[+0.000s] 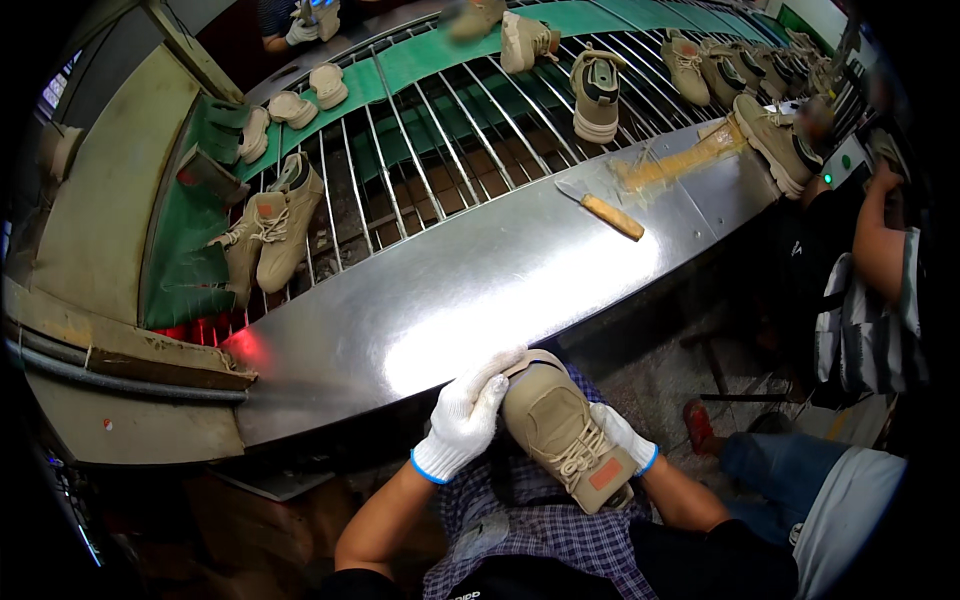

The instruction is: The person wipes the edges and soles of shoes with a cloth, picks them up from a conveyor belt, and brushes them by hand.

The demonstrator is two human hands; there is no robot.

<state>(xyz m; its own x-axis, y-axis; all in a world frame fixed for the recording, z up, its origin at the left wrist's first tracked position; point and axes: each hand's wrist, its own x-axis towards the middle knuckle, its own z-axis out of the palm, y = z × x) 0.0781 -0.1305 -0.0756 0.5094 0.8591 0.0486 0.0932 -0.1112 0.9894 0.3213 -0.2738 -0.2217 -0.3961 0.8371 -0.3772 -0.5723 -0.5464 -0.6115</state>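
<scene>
A beige lace-up shoe point(552, 415) is held over my lap, its toe pointing up toward the metal bench and its orange-brown tongue patch nearest me. My left hand point(464, 414), in a white glove with a blue cuff, is closed at the toe. Its fingers reach along the toe's front edge, where a dark, pale-rimmed strip shows. Gloved the same way, my right hand point(624, 436) grips the shoe's right side near the laces; its fingertips are partly hidden behind the shoe.
A wooden-handled knife point(612, 216) lies on the metal ledge point(460, 285). Beyond is a roller conveyor point(440, 150) carrying several beige shoes, with a pair point(285, 225) at its left end. Loose soles point(292, 109) lie on a green strip. Other people work at the right and far side.
</scene>
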